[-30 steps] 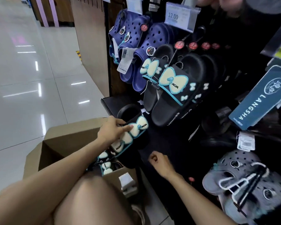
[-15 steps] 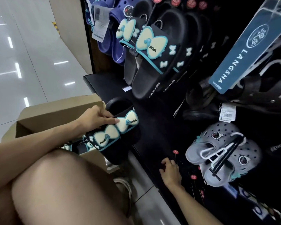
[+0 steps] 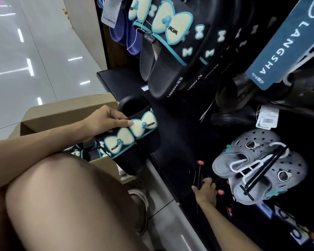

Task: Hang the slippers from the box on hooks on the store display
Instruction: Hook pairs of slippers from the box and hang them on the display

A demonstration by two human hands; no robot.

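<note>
While the left hand point(image 3: 105, 122) holds them above the box point(image 3: 65, 113), the slippers point(image 3: 132, 140) show as a black pair pressed together side by side, each strap carrying a large cream bow edged in teal with a small blue knot and the letters "MOM". Their soles are thick and matte black, and the open heel of the farther one curves up behind the fingers. The thumb lies flat along the top of the nearer bow and the fingers curl round the far side of the straps, so the grip is closed on the pair, which hangs just in front of the dark display point(image 3: 179, 127), between the box and the lower hooks. More slippers of the same kind lie inside the box point(image 3: 76, 151), partly hidden by a bare knee. The right hand point(image 3: 205, 191) reaches low on the display, its fingers bent round a thin wire hook point(image 3: 199, 173) with a red tip; how tightly it grasps I cannot tell. Matching bow slippers point(image 3: 172, 44) hang higher on the display, grey clogs point(image 3: 261, 167) hang on a white hanger to the right of the hand, and a blue "LANGSHA" sign point(image 3: 283, 44) slants above them.
</note>
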